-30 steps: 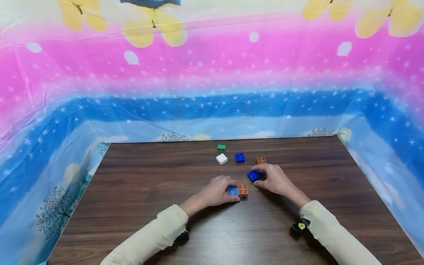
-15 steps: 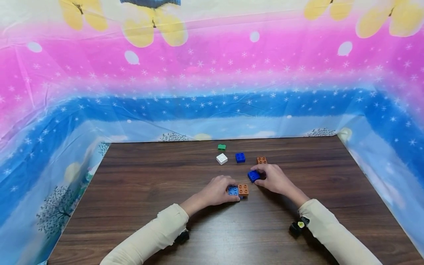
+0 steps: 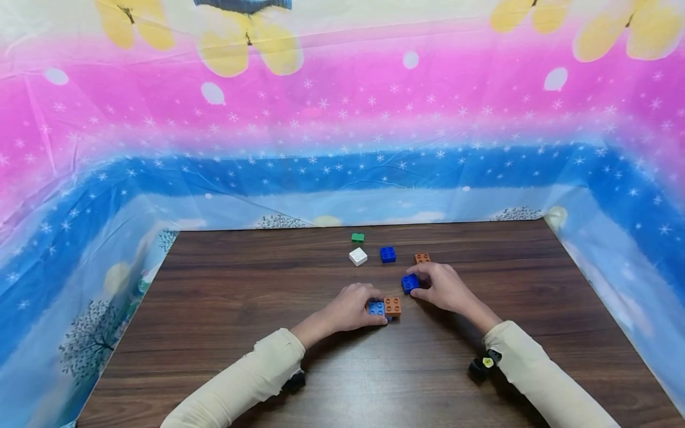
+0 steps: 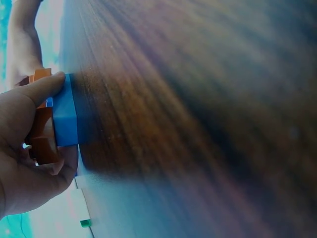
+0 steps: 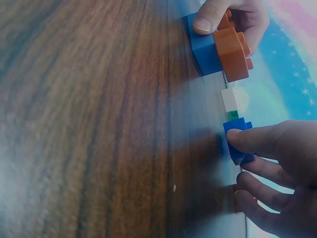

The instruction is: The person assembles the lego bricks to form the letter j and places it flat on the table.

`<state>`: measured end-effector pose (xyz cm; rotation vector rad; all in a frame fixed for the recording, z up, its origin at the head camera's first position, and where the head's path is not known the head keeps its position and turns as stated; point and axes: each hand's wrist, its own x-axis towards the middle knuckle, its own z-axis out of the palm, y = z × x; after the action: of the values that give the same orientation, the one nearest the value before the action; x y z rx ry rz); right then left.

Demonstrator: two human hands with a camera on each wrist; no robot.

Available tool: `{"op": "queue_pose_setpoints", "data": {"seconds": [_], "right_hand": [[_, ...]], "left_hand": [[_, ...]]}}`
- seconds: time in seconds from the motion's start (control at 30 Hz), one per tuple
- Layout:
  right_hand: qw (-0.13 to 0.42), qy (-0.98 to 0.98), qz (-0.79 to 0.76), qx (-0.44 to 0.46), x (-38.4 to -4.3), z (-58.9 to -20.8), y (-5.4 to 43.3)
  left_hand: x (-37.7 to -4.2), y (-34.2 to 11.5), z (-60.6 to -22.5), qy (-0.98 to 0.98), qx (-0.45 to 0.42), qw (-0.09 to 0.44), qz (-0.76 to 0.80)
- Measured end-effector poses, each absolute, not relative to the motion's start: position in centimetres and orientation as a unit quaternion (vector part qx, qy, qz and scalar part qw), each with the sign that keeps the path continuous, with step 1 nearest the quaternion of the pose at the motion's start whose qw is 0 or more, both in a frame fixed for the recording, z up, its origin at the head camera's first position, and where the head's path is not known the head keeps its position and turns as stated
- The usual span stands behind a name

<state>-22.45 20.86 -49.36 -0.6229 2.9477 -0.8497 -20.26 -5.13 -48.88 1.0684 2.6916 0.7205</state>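
My left hand (image 3: 350, 309) grips a light blue toy building brick (image 4: 67, 111) between thumb and fingers. An orange brick (image 3: 392, 307) sits on its right end, and a second orange brick (image 4: 43, 139) is on the left end, mostly hidden by the hand in the head view. Blue studs show between the two. To the right and a little farther back, my right hand (image 3: 444, 288) pinches a dark blue brick (image 3: 410, 283) with thumb and fingertips, studs up. A gap separates this brick from the joined ones.
Behind the hands on the wooden table (image 3: 241, 267) lie a white brick (image 3: 358, 257), a green brick (image 3: 357, 238) and another dark blue brick (image 3: 387, 255). A loose orange brick (image 3: 422, 258) sits just beyond the right fingers. Patterned cloth (image 3: 342, 172) hangs around the table's edges.
The dark blue brick in my right hand has turned slightly and sits straighter, shifted a touch to the right. My left hand and the joined bricks have stayed put.
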Motion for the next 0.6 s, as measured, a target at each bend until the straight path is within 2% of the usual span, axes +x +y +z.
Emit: {"op": "queue_pose_setpoints", "data": {"seconds": [0.6], "right_hand": [[-0.02, 0.932, -0.296, -0.207, -20.4, -46.6, 19.8]], "left_hand": [[-20.2, -5.1, -48.7, 0.897, 0.358, 0.075, 0.248]]}}
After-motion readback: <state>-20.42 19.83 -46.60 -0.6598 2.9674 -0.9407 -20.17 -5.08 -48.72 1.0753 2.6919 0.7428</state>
